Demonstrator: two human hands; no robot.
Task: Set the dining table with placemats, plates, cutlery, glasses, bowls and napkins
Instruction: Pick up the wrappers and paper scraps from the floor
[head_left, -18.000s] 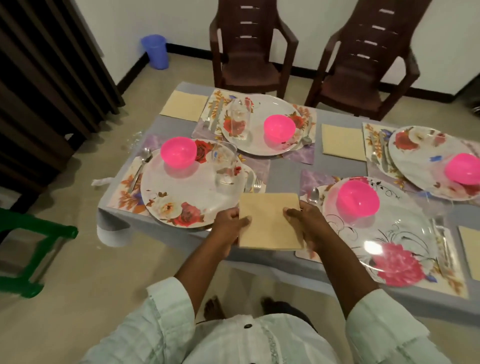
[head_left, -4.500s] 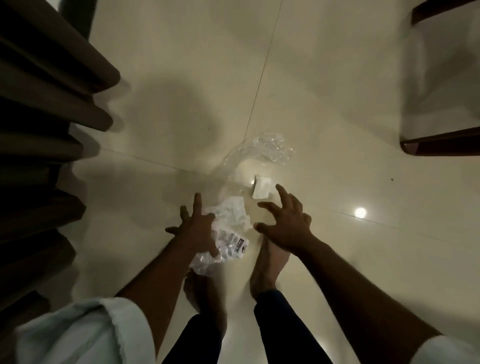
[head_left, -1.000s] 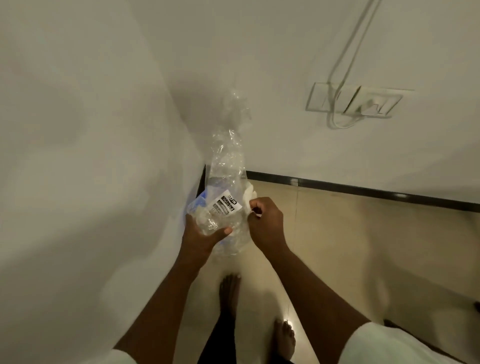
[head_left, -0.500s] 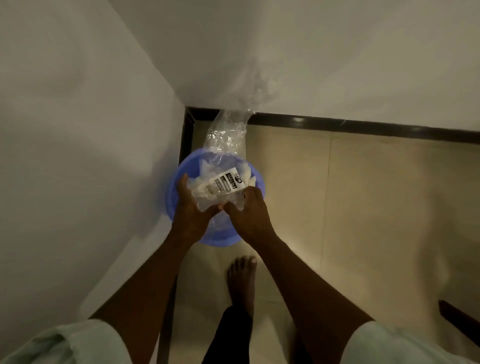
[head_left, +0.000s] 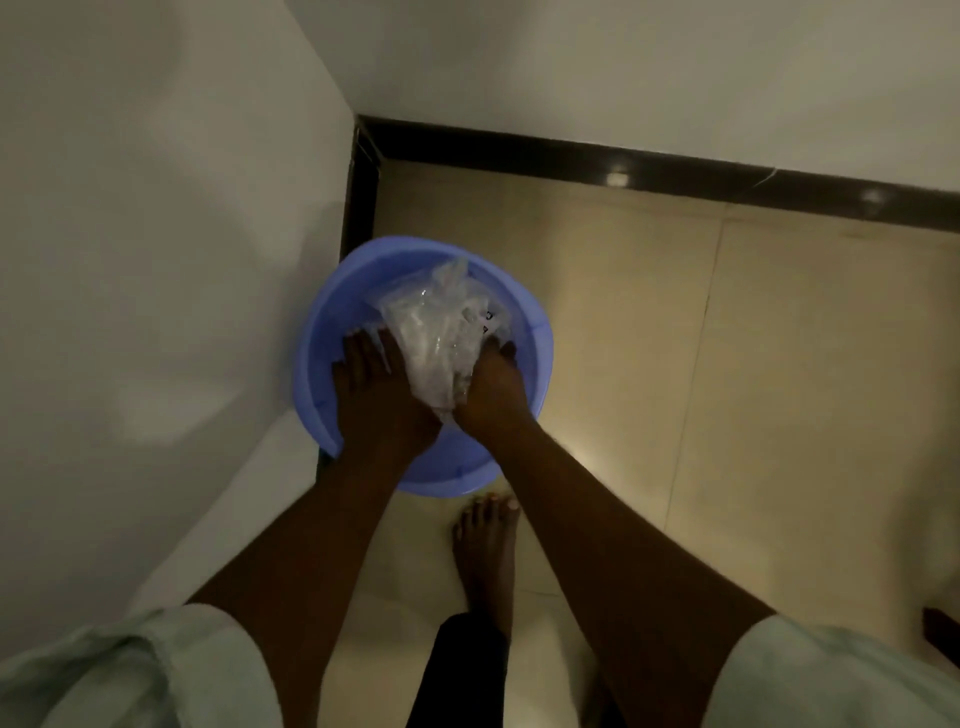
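Observation:
No table item is in view. A crumpled clear plastic wrapper (head_left: 439, 332) sits inside a round blue plastic bin (head_left: 537, 338) on the floor in a wall corner. My left hand (head_left: 376, 395) reaches into the bin with straight, spread fingers and presses on the wrapper's left side. My right hand (head_left: 493, 387) holds the wrapper's right side, with its thumb hidden under the plastic. Both forearms reach down from pale rolled sleeves.
White walls (head_left: 156, 260) meet at the corner just behind the bin, with a dark skirting strip (head_left: 623, 161) along the beige tiled floor (head_left: 727, 364). My bare foot (head_left: 488, 551) stands right in front of the bin. A dark object (head_left: 943, 629) shows at the right edge.
The hands have gone down from above the bin's rim into the bin, and the wrapper's long upright tail is now crumpled inside. Earlier I laid a napkin on the table, then gathered plastic off the floor.

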